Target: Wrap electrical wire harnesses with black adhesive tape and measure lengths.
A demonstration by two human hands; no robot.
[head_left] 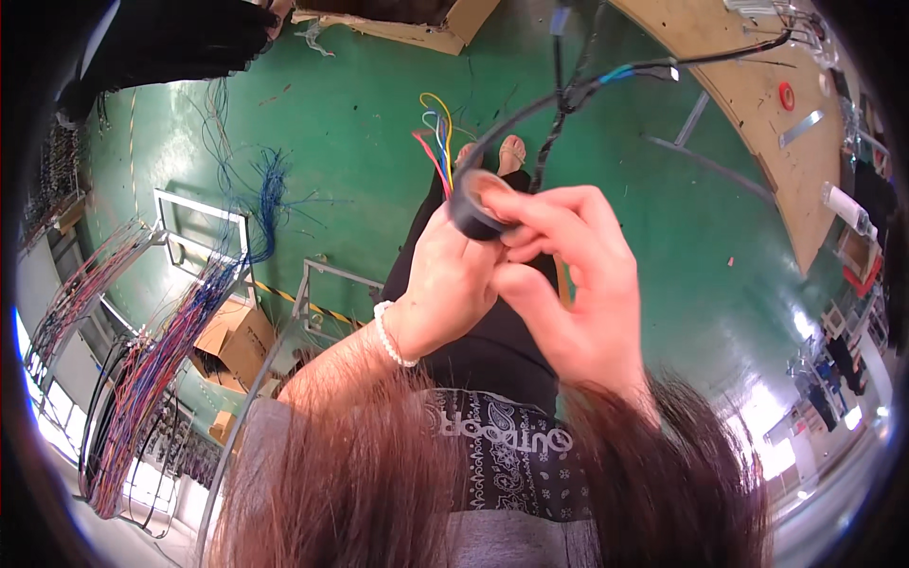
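My left hand (443,273), with a white bead bracelet (386,333) at its wrist, is closed round a wire bundle. Loose red, blue, white and yellow wire ends (443,142) stick up beyond its fingers. A roll of black tape (471,216) sits against that hand. The fingers of my right hand (582,275) are closed on the roll, with one fingertip in its hole. From the hands a black-wrapped wire harness (530,110) runs up to the right, with a blue-green taped stretch (617,74) and branches. My left fingertips are partly hidden behind the roll.
At the right stands a wooden board (757,123) bearing a red tape roll (786,96). Racks of hanging coloured wires (170,350) and a cardboard box (235,343) are at the left. Another person's dark sleeve (180,43) shows at the upper left. The floor (350,123) is green.
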